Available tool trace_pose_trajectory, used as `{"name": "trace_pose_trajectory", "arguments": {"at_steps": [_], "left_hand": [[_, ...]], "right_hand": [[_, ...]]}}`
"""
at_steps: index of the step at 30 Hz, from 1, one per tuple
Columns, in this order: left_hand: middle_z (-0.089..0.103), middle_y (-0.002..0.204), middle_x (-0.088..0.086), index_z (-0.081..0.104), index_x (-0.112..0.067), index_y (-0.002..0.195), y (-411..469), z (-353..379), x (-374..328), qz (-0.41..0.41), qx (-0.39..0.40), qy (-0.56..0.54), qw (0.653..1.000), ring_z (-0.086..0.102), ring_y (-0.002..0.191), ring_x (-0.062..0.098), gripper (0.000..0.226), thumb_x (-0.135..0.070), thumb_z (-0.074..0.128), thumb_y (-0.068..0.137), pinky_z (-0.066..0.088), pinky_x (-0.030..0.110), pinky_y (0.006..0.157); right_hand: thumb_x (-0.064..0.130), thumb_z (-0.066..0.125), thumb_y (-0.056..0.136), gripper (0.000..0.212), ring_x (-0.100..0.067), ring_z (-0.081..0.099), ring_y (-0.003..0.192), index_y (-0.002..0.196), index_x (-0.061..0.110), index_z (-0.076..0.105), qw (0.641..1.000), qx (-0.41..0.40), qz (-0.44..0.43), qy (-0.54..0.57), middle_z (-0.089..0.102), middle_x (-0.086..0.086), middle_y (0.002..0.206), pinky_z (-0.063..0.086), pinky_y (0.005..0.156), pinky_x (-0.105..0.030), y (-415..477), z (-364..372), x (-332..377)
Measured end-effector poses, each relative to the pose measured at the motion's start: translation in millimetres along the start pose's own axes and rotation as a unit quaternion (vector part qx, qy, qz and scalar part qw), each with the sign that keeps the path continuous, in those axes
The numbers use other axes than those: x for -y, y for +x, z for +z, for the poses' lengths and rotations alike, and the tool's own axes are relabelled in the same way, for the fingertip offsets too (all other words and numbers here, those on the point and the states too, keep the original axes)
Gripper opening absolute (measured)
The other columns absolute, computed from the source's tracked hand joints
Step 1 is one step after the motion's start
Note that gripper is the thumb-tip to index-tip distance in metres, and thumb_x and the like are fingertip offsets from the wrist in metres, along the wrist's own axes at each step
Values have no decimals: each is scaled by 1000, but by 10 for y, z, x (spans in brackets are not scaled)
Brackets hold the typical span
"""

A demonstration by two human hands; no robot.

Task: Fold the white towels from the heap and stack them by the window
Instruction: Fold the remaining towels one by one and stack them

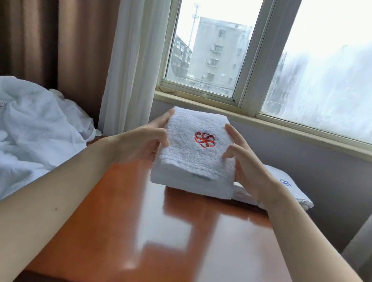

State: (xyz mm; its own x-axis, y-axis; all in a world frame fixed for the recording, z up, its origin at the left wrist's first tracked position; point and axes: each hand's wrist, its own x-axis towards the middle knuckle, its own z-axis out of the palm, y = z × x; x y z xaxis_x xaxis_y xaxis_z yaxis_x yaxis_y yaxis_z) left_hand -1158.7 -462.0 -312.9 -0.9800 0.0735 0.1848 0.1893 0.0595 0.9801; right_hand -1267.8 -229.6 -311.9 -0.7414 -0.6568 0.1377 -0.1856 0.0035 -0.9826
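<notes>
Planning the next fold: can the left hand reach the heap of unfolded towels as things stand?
Probably yes: the heap lies close beside the left hand, nothing between them, though that hand grips the folded towel and must release that first.

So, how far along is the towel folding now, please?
Done: one folded blue-logo towel lies by the window. In hand: the left hand and right hand hold a folded red-logo towel at its sides, on the table beside it. Left: the crumpled heap is not yet folded.
</notes>
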Motion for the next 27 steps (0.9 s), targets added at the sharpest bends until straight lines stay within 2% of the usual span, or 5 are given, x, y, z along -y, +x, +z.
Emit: {"name": "trace_pose_trajectory", "arguments": {"at_steps": [3, 6, 13, 18, 27], "left_hand": [[55, 136, 5, 25, -50, 148, 242, -80, -132, 3, -19, -1, 1000, 51, 114, 35, 95, -6, 52, 69, 36, 50, 98], [51, 127, 9, 21, -47, 152, 520, -162, -225, 5, -33, 13, 999, 45, 109, 31, 97, -7, 52, 69, 35, 50, 101], [37, 108, 6, 20, -46, 152, 1230, -397, -390, 22, -55, 53, 997, 42, 55, 10, 95, -9, 50, 70, 40, 22, 52], [51, 122, 12, 21, -46, 152, 1750, -566, -348, 8, -69, 30, 997, 46, 98, 29, 97, -10, 49, 66, 42, 42, 85], [60, 133, -1, 26, -41, 152, 2459, -809, 220, -12, -90, 23, 996, 62, 117, 23, 91, -5, 43, 70, 43, 49, 105]], "right_hand": [[15, 53, 62, 84, -17, 63, 74, 137, 52, 40, 1000, -5, -14, -5, 59, 4, 134, 50, 54, -26, 205, -82, 132], [18, 54, 62, 80, -25, 57, 87, 133, 53, 42, 1000, -21, -22, 3, 52, 3, 141, 47, 70, -34, 430, -168, 214], [29, 58, 68, 70, -15, 60, 109, 132, 56, 48, 996, -71, -46, -30, 49, 16, 143, 47, 91, -37, 1102, -443, 379], [25, 56, 71, 75, 13, 64, 79, 138, 55, 44, 994, -87, -55, -44, 51, 38, 119, 48, 60, -22, 1593, -612, 321], [24, 56, 64, 83, 0, 59, 105, 144, 41, 44, 991, -131, -41, 4, 55, 15, 133, 51, 73, -28, 2347, -758, -275]]}}
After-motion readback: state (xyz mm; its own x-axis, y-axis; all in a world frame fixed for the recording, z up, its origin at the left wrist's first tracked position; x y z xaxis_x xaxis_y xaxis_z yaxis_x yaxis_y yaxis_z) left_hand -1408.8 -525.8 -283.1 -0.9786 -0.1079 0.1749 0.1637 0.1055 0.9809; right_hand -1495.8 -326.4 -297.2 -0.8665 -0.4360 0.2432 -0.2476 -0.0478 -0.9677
